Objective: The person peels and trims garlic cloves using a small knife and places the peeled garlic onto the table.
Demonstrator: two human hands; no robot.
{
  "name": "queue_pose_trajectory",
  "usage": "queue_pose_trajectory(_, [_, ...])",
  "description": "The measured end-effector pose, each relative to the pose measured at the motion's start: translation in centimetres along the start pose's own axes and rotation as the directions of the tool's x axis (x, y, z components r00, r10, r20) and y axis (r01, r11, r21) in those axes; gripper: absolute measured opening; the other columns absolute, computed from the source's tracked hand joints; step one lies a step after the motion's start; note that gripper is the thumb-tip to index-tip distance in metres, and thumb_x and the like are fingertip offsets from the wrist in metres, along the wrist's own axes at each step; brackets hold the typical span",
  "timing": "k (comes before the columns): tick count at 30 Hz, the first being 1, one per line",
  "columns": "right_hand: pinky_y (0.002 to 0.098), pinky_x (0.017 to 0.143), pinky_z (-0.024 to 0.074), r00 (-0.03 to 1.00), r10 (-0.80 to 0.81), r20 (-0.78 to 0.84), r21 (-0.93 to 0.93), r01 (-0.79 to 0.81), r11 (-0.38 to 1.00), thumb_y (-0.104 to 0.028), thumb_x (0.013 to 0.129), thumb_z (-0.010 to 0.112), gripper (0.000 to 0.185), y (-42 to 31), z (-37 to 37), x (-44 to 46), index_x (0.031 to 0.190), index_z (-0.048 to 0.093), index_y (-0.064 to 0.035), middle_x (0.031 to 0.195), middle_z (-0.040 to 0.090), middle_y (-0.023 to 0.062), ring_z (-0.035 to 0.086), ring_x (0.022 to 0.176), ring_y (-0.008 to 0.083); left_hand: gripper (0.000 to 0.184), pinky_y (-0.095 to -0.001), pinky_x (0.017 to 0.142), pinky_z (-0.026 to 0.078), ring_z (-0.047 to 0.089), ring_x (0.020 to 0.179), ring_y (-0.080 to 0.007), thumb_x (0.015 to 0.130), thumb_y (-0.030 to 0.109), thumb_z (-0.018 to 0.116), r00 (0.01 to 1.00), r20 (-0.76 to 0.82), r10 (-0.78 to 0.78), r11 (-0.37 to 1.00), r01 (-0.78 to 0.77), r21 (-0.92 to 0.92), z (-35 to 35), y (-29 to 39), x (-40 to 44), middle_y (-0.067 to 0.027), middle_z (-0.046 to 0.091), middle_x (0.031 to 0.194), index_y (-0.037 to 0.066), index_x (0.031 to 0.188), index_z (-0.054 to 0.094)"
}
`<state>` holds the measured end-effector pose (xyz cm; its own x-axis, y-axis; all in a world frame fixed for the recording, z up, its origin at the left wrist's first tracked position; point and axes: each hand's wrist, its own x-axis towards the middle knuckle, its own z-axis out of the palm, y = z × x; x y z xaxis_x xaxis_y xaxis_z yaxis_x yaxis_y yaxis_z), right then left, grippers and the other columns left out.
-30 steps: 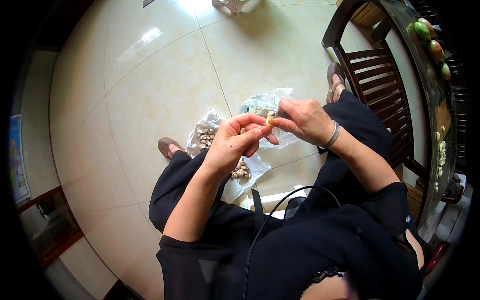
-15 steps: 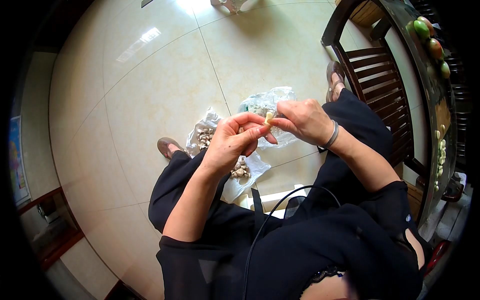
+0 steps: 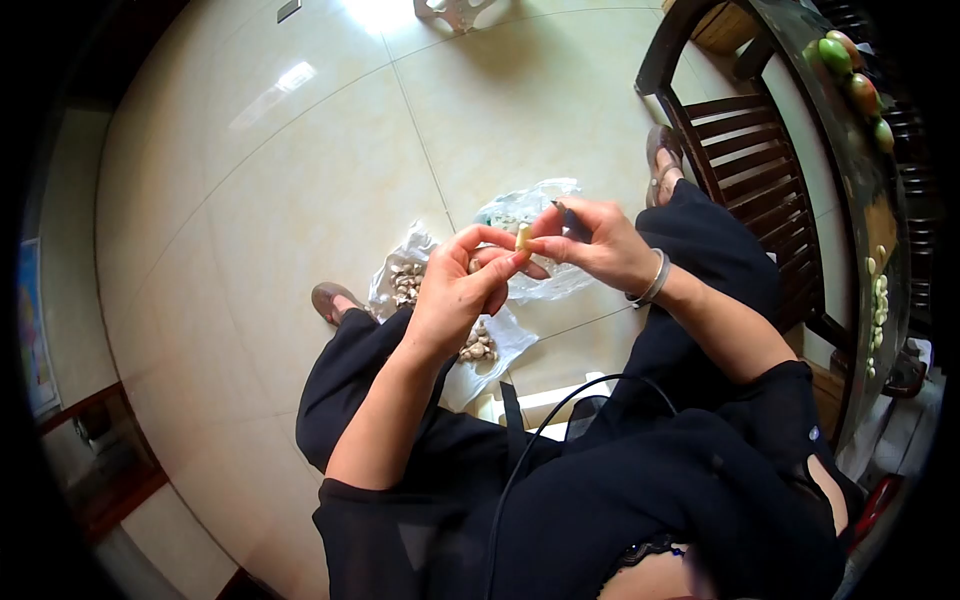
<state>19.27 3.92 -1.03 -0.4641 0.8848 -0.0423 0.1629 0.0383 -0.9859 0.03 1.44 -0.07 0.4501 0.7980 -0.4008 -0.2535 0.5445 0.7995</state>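
Between the fingertips of my left hand is a pale, peeled-looking garlic clove, held upright over the floor bags. My right hand meets it from the other side, thumb against the clove. Within that hand's curled fingers is a dark, slim tool that looks like a small knife; its blade is mostly hidden. Below my left hand, unpeeled garlic lies on a white plastic bag, with more garlic nearer me. Under my right hand spreads a clear plastic bag.
At my right stands a dark slatted wooden chair beside a table. On the table lie several mangoes and a row of pale cloves. A black cable crosses my lap. A stool stands ahead on the tiled floor.
Both hands have shifted slightly left with the clove. My right hand has turned and its fingers have loosened, so the dark tool now shows.
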Motion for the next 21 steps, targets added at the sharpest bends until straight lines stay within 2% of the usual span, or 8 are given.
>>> queue_pose_trajectory(3, [0.0208, 0.065, 0.0462, 0.992, 0.124, 0.039, 0.189, -0.129, 0.973, -0.012, 0.083, 0.058, 0.016, 1.0, 0.2, -0.2, 0.093, 0.057, 0.0004, 0.079, 0.061, 0.0037, 0.056, 0.073, 0.0078, 0.012, -0.0163, 0.041, 0.03, 0.039, 0.046, -0.0035, 0.084, 0.01, 0.054, 0.997, -0.073, 0.006, 0.996, 0.0, 0.092, 0.5, 0.0, -0.1, -0.0091, 0.063, 0.075, 0.001, 0.09, 0.049])
queue_pose_trajectory(4, [0.0217, 0.067, 0.0462, 0.995, 0.093, 0.027, 0.147, -0.096, 0.984, -0.012, 0.084, 0.056, 0.015, 1.0, 0.3, -0.2, 0.093, 0.057, 0.0004, 0.08, 0.061, 0.004, 0.057, 0.073, 0.0085, 0.013, -0.0164, 0.041, 0.03, 0.04, 0.046, -0.0034, 0.084, 0.01, 0.055, 0.995, -0.101, -0.001, 0.991, 0.015, 0.132, 0.7, -0.1, -0.2, -0.0093, 0.063, 0.076, 0.001, 0.09, 0.048])
queue_pose_trajectory(5, [0.0221, 0.067, 0.0463, 0.991, 0.112, 0.078, 0.264, -0.129, 0.956, -0.012, 0.084, 0.055, 0.015, 0.7, 0.3, -0.2, 0.093, 0.057, 0.0006, 0.079, 0.06, 0.0042, 0.057, 0.073, 0.0088, 0.014, -0.0164, 0.04, 0.03, 0.04, 0.046, -0.0034, 0.084, 0.011, 0.055, 0.992, -0.122, -0.003, 0.985, 0.024, 0.17, 0.9, -0.1, -0.2, -0.0095, 0.063, 0.076, 0.001, 0.091, 0.048])
queue_pose_trajectory(7, [0.0224, 0.066, 0.0467, 0.991, 0.131, 0.018, 0.23, -0.131, 0.964, -0.011, 0.084, 0.055, 0.014, 1.4, 0.7, -0.2, 0.091, 0.058, 0.0012, 0.078, 0.06, 0.005, 0.057, 0.073, 0.0091, 0.014, -0.0162, 0.04, 0.029, 0.04, 0.045, -0.0031, 0.084, 0.01, 0.054, 0.991, -0.133, 0.016, 0.982, 0.01, 0.187, 1.2, -0.4, -0.1, -0.0106, 0.063, 0.078, 0.002, 0.092, 0.046])
queue_pose_trajectory(9, [0.0245, 0.062, 0.048, 0.991, 0.124, -0.047, 0.302, -0.104, 0.948, -0.01, 0.08, 0.058, 0.014, 1.3, 1.0, -0.2, 0.084, 0.059, 0.0024, 0.072, 0.061, 0.0078, 0.059, 0.066, 0.0112, 0.013, -0.016, 0.039, 0.028, 0.039, 0.044, -0.0026, 0.085, 0.009, 0.052, 0.994, -0.106, 0.028, 0.991, -0.014, 0.135, 0.9, -0.9, 0.2, -0.0121, 0.064, 0.079, 0.002, 0.093, 0.046])
queue_pose_trajectory(13, [0.0243, 0.059, 0.0472, 0.992, 0.129, -0.01, 0.436, -0.112, 0.893, -0.009, 0.081, 0.056, 0.013, 1.8, 1.3, -0.1, 0.083, 0.057, 0.0038, 0.068, 0.061, 0.0078, 0.058, 0.062, 0.0111, 0.009, -0.0162, 0.038, 0.028, 0.039, 0.043, -0.0022, 0.086, 0.007, 0.05, 0.994, -0.093, 0.064, 0.988, -0.051, 0.144, 1.1, -1.0, 0.3, -0.013, 0.064, 0.077, 0.002, 0.092, 0.045])
queue_pose_trajectory(18, [0.0248, 0.057, 0.0476, 0.993, 0.112, -0.048, 0.343, -0.089, 0.935, -0.011, 0.08, 0.056, 0.015, 1.6, 1.3, -0.2, 0.081, 0.057, 0.0031, 0.066, 0.061, 0.0092, 0.059, 0.06, 0.0117, 0.009, -0.0161, 0.039, 0.029, 0.039, 0.043, -0.0027, 0.086, 0.005, 0.05, 0.988, -0.12, 0.093, 0.981, -0.07, 0.183, 1.3, -1.0, 0.3, -0.0132, 0.064, 0.077, 0.002, 0.092, 0.045])
queue_pose_trajectory(21, [0.0217, 0.06, 0.0456, 0.983, 0.183, -0.013, 0.272, -0.173, 0.947, -0.01, 0.081, 0.056, 0.011, 0.6, 0.9, -0.4, 0.083, 0.056, 0.0015, 0.069, 0.059, 0.0049, 0.055, 0.064, 0.0074, 0.011, -0.0161, 0.038, 0.029, 0.039, 0.043, -0.0031, 0.086, 0.006, 0.049, 0.992, -0.102, 0.077, 0.991, -0.066, 0.113, 1.2, -1.2, 0.4, -0.014, 0.063, 0.078, 0.002, 0.094, 0.046])
